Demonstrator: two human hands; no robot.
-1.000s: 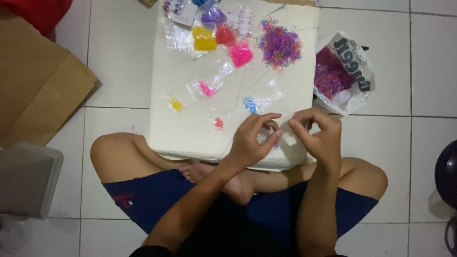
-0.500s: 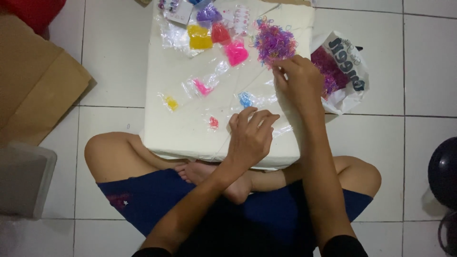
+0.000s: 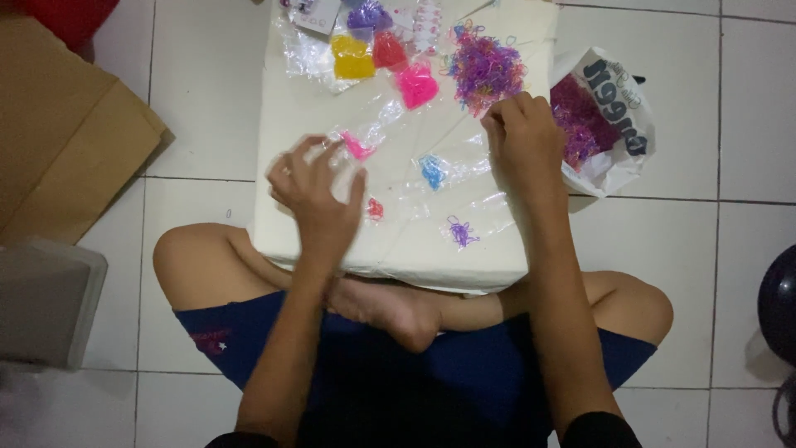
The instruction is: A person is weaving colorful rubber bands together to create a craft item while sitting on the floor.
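A white plastic-wrapped box (image 3: 398, 249) rests across my crossed legs. My left hand (image 3: 319, 195) hovers over its left part with fingers spread, blurred, just below a small clear bag of pink bands (image 3: 356, 148). My right hand (image 3: 522, 141) is curled at the lower right edge of a loose pile of purple and pink rubber bands (image 3: 482, 66); what its fingertips hold is hidden. Small clear bags of blue bands (image 3: 431, 170), red bands (image 3: 375, 207) and purple bands (image 3: 461, 232) lie between my hands.
Fuller bags of yellow (image 3: 352, 56), red (image 3: 388, 50), pink (image 3: 414, 85) and purple bands (image 3: 369, 15) sit at the box's far edge. A white plastic bag of purple bands (image 3: 609, 149) lies on the tiled floor at right. Cardboard (image 3: 58, 141) and a grey container (image 3: 41, 307) are at left.
My right hand left the box's near edge and reached the purple pile. My left hand slid left and spread its fingers. A small purple bag now lies where both hands were.
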